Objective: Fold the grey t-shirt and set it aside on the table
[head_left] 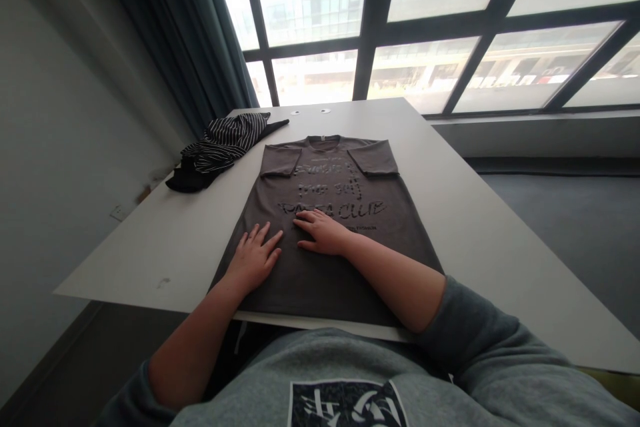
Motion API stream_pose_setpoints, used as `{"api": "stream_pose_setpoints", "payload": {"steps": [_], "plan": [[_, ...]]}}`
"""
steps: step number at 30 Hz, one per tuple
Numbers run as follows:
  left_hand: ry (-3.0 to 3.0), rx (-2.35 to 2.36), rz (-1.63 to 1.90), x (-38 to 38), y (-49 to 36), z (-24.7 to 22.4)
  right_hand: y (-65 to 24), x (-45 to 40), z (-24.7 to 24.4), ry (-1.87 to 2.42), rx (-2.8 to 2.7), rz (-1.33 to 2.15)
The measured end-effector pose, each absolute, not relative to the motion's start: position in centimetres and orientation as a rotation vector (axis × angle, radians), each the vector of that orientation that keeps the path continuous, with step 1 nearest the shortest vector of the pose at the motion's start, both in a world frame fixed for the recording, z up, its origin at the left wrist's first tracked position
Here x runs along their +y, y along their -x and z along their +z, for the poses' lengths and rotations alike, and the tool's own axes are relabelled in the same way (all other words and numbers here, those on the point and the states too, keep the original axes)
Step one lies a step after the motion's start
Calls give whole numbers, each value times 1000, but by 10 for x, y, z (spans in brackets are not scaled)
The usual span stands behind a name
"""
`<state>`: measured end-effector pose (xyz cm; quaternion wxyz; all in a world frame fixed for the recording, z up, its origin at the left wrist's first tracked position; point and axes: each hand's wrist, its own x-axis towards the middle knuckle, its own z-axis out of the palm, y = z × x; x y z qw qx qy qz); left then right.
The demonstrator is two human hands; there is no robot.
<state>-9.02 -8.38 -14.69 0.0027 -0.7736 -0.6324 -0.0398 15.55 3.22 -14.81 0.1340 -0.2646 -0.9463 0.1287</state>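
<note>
A dark grey T-shirt (345, 280) with black lettering lies spread flat, front up, its collar toward the window and its hem near my body. Both short sleeves are laid inward over the chest. My left hand (253, 257) rests on the left part of the shirt, fingers spread. Across its middle, just below the large lettering, my right hand (320, 232) lies flat with the fingers stretched out to the left, covering some letters. Neither hand grips the cloth.
The shirt lies on a white table (480, 247). At its far left is a crumpled black-and-white striped garment (225, 143). Behind stand a dark-framed window (375, 33) and a blue-grey curtain (170, 20). The table's front edge is close to my body.
</note>
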Motion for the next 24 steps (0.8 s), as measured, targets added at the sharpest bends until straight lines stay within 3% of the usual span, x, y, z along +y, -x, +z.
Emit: {"api": "stream_pose_setpoints", "payload": {"steps": [14, 24], "plan": [[2445, -1989, -139, -73, 107, -157, -133, 4, -125, 790, -2867, 232], [2440, -2028, -142, -76, 104, -154, -184, -18, -119, 855, -2911, 247]]}}
